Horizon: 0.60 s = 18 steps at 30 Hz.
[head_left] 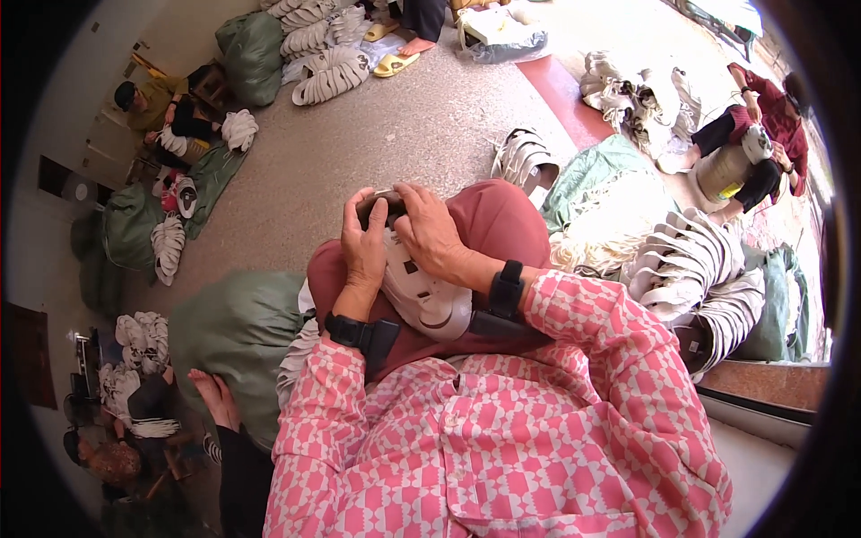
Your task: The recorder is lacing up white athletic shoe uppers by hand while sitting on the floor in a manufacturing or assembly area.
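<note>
As I look through the head view from my distant seat, the shoe [421, 291] lies across the wearer's lap [504, 215], its pale upper dotted with dark openings and its rounded end toward the body. At the shoe's far end I see the left hand [363, 238] curled around the left side, holding it, thumb laid on top. The right hand [432, 231] holds that same end from the right, fingers bent close to the left ones (something small and pale shows by the fingertips, too tiny for me to name). Left of the shoe I make out a green sack [238, 323], with a bare foot [213, 394] beside it. Right of the shoe sit pale straps [596, 229] and, farther right, nested shoes [686, 260]. Beyond the shoe, far to its right, sits a co-worker [769, 112]; far to its left, another person [148, 99].
</note>
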Each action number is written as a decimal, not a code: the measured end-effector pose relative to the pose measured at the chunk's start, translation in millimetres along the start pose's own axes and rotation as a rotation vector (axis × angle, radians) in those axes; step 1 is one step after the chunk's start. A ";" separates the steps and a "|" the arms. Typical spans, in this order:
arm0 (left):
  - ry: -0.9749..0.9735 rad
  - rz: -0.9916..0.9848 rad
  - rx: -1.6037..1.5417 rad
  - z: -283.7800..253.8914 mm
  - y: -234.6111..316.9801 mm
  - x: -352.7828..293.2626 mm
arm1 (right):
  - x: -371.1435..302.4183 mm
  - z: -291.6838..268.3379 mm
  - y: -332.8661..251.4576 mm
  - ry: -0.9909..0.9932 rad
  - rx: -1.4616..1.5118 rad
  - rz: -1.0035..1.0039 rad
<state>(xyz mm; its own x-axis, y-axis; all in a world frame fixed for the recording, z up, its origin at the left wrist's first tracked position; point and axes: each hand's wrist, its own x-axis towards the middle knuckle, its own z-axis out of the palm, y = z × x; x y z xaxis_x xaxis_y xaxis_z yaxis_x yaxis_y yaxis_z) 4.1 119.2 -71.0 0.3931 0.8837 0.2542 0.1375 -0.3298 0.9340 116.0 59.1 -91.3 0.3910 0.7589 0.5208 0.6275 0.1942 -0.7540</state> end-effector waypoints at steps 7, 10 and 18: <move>-0.022 -0.196 -0.236 4.4 -35.9 18.9 | 22.2 0.1 28.0 -0.200 0.062 0.162; 0.159 0.022 -0.012 9.9 -37.5 13.8 | 19.3 0.2 33.7 -0.228 0.090 0.152; 0.084 0.322 0.413 9.0 -29.1 0.2 | 17.3 -4.0 45.3 -0.319 0.121 0.074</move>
<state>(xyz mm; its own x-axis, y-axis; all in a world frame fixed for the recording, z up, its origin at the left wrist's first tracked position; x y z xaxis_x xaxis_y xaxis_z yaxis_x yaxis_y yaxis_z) 8.3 126.0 -100.5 0.4026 0.7338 0.5472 0.3749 -0.6775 0.6328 153.9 78.5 -114.8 0.1901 0.9259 0.3264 0.5136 0.1896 -0.8368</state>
